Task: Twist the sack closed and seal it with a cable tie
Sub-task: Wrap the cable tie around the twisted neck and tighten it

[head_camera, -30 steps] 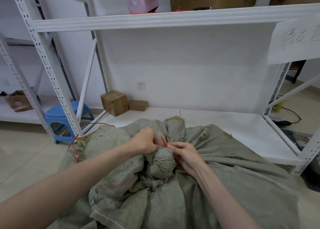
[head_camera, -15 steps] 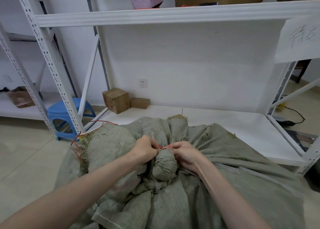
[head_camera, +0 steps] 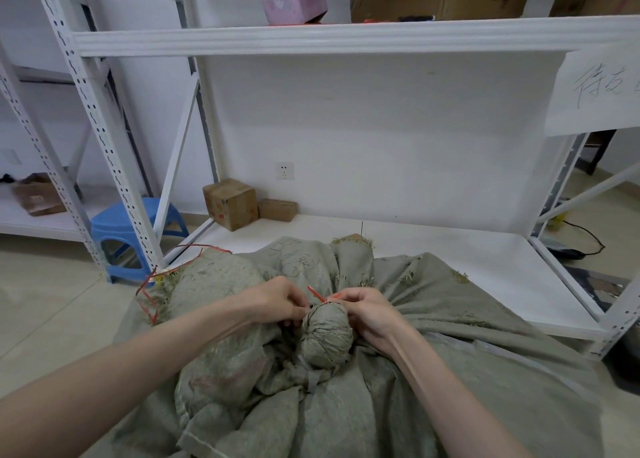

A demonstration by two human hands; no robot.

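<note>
A grey-green woven sack (head_camera: 467, 371) lies in front of me, its mouth twisted into a tight knob-like neck (head_camera: 327, 333) that points toward me. A thin red cable tie (head_camera: 317, 294) runs around the far end of that neck, and its free tail sticks up between my hands. My left hand (head_camera: 277, 302) pinches the tie at the left side of the neck. My right hand (head_camera: 367, 312) grips the tie and the neck from the right. The tie's loop behind the neck is hidden.
A white metal shelving rack (head_camera: 311, 38) stands just behind the sack, its low shelf (head_camera: 450, 260) holding two small cardboard boxes (head_camera: 230, 203). A blue plastic stool (head_camera: 119, 229) sits at the left. Loose red strapping (head_camera: 149, 291) lies by the sack's left end. A black cable (head_camera: 585, 239) runs at the right.
Both hands stay at the neck. The red tail showed one second ago, was nearly hidden half a second ago, and now sticks up again between the hands.
</note>
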